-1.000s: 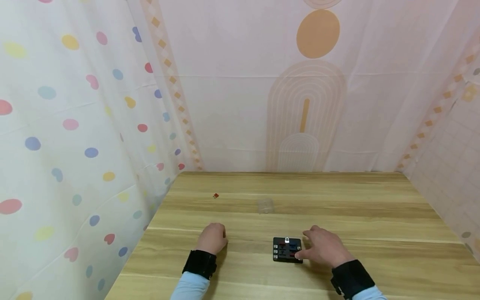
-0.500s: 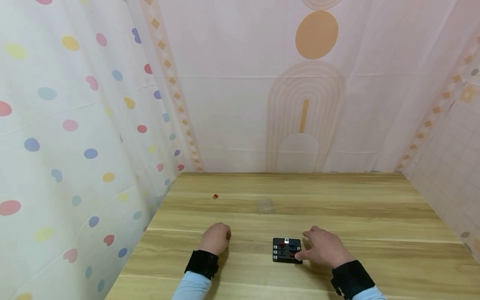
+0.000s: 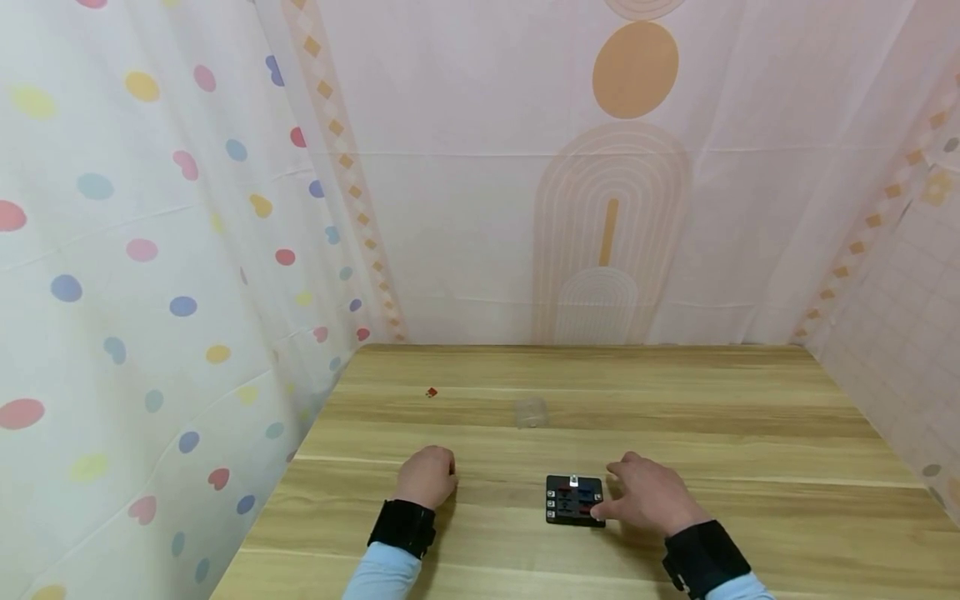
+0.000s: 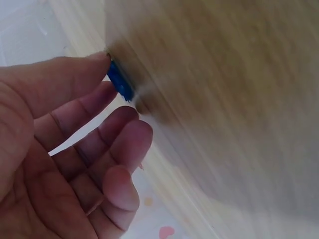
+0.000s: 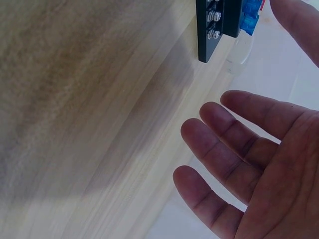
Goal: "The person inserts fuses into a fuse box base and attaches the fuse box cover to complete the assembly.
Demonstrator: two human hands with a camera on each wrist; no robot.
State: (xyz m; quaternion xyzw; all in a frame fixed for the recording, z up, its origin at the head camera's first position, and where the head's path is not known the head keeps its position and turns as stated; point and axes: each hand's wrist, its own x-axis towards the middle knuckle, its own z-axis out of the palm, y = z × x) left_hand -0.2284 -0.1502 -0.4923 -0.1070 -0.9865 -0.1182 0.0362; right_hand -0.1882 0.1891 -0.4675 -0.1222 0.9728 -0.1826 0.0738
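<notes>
My left hand (image 3: 426,477) is held over the table, left of a black fuse block (image 3: 558,518). In the left wrist view, its thumb and index finger pinch a small blue blade fuse (image 4: 119,82), while the other fingers curl loosely. At the block's right edge is my right hand (image 3: 651,493), its thumb over the lower right corner. The right wrist view shows its fingers (image 5: 214,149) relaxed and apart from the block, which has side screws (image 5: 214,16) and blue fuses (image 5: 249,20) on top. Whether the thumb touches the block cannot be told.
Farther back on the wooden table (image 3: 675,392) lies a clear plastic cover (image 3: 531,412). A small red piece (image 3: 431,392), perhaps more than one, lies at the back left. Patterned curtains (image 3: 465,208) hang behind the table and along both sides.
My left hand has shifted slightly right, then back left, with little net movement. The right hand and the fuse block have stayed in place.
</notes>
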